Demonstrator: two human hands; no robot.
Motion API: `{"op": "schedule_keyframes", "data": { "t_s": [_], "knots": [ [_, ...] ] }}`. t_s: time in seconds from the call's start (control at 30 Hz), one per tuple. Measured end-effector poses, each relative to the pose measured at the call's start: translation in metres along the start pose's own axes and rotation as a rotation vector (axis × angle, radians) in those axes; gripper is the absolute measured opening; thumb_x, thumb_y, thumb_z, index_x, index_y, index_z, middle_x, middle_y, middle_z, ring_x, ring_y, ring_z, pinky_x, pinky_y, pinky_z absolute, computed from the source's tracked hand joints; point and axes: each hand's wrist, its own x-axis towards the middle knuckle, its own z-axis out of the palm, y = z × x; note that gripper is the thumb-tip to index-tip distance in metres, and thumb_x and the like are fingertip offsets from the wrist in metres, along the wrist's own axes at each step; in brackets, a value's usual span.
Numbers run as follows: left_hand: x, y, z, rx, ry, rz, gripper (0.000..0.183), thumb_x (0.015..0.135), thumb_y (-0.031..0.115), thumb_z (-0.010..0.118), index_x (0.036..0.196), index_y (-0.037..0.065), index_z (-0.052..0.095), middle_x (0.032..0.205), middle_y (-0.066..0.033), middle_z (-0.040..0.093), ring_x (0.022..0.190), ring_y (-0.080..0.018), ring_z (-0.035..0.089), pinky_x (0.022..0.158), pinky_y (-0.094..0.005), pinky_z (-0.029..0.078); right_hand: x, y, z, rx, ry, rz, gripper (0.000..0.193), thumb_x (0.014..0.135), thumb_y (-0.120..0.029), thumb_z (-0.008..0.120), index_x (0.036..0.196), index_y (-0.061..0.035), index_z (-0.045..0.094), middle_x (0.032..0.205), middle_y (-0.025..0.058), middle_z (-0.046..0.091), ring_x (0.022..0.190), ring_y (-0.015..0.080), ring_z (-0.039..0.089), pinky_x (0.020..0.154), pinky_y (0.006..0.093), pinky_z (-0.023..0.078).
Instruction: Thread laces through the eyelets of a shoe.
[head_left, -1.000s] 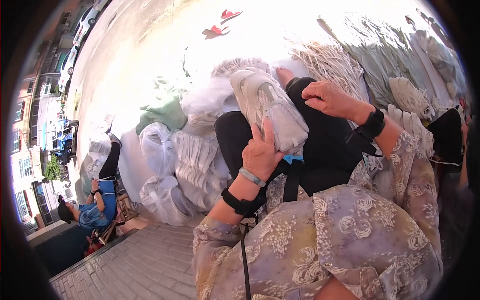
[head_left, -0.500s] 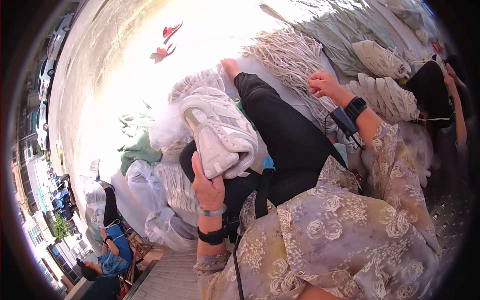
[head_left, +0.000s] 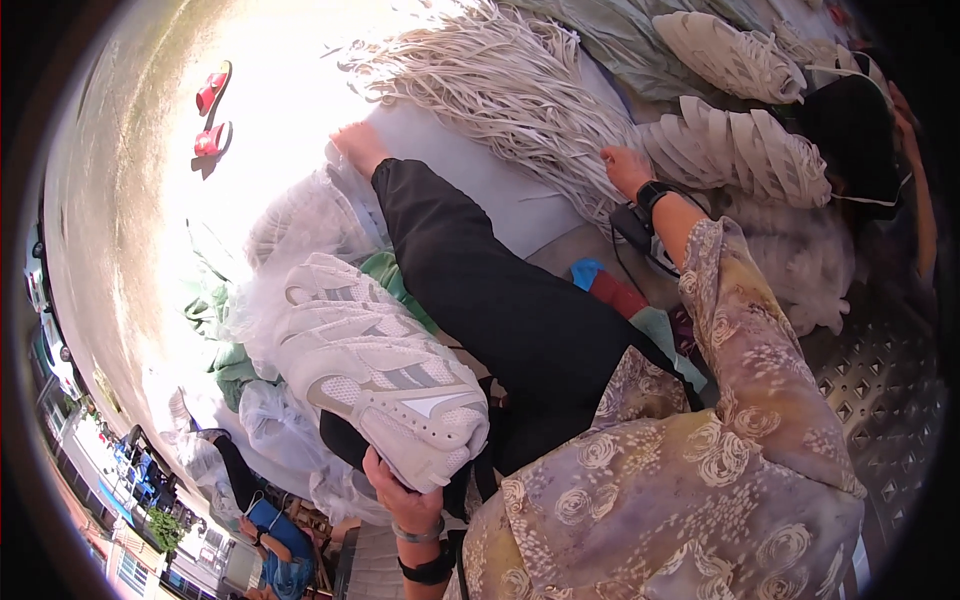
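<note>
A broad heap of pale laces spreads across the upper middle of the frame; a smaller stack of pale shoe uppers slants below it, left of centre. The left hand, lower centre, grips the stack's near end; the right hand, upper right, is by the laces, its hold impossible to tell. Gripped at one end only, the nested uppers could slip apart

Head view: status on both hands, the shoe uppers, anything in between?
Left hand gripping near end of pale shoe uppers. Right hand at lace pile, contact unclear. Black-trousered leg between the hands.
</note>
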Motion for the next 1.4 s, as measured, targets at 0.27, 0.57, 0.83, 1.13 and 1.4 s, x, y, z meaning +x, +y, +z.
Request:
{"op": "schedule_keyframes", "data": {
  "t_s": [0.27,0.57,0.83,1.13,1.4],
  "knots": [
    [-0.008,0.013,-0.015,0.114,-0.113,-0.108,0.072,0.073,0.029,0.072,0.123,-0.008,0.035,0.124,-0.0221,0.038,0.109,-0.0367,0.046,0.093,-0.0414,0.036,0.008,-0.006,0.009,-0.104,-0.035,0.036,0.025,0.077,-0.016,0.056,0.102,-0.0146,0.062,0.104,0.0131,0.058,0.101,0.0323,0.054,0.084,0.0409,0.044],
    [-0.005,0.017,-0.01,-0.032,-0.104,-0.182,0.075,0.074,0.031,0.072,0.124,-0.009,0.032,0.125,-0.0224,0.037,0.109,-0.0365,0.047,0.091,-0.0404,0.037,0.0,-0.002,0.037,-0.234,-0.023,-0.061,0.021,0.076,-0.024,0.059,0.093,-0.0118,0.064,0.095,0.0133,0.059,0.093,0.0323,0.056,0.081,0.0405,0.045],
    [0.011,0.018,0.004,0.013,-0.057,-0.011,0.069,0.076,0.028,0.068,0.125,-0.007,0.034,0.12,-0.0258,0.044,0.099,-0.0395,0.054,0.083,-0.0402,0.044,-0.037,0.006,0.014,0.045,0.035,-0.257,0.018,0.078,-0.024,0.055,0.078,-0.0066,0.059,0.079,0.0142,0.062,0.08,0.0353,0.058,0.069,0.0433,0.045],
    [0.022,0.0,0.02,-0.088,0.039,0.052,0.064,0.081,0.016,0.057,0.132,-0.006,0.025,0.106,-0.0252,0.058,0.094,-0.0367,0.061,0.077,-0.0379,0.049,-0.088,0.025,-0.015,0.339,0.064,-0.361,0.019,0.081,-0.018,0.06,0.072,-0.0019,0.054,0.057,0.0024,0.048,0.056,0.0098,0.045,0.053,0.0282,0.039],
    [0.027,-0.041,0.029,-0.082,0.119,0.204,0.066,0.078,0.005,0.052,0.138,0.007,0.024,0.109,-0.0211,0.059,0.098,-0.0364,0.06,0.081,-0.0376,0.047,-0.119,0.005,-0.057,0.624,0.197,-0.503,0.016,0.083,-0.015,0.06,0.076,-0.0003,0.059,0.061,-0.0001,0.052,0.058,0.0061,0.044,0.054,0.0246,0.039]
  ]
}}
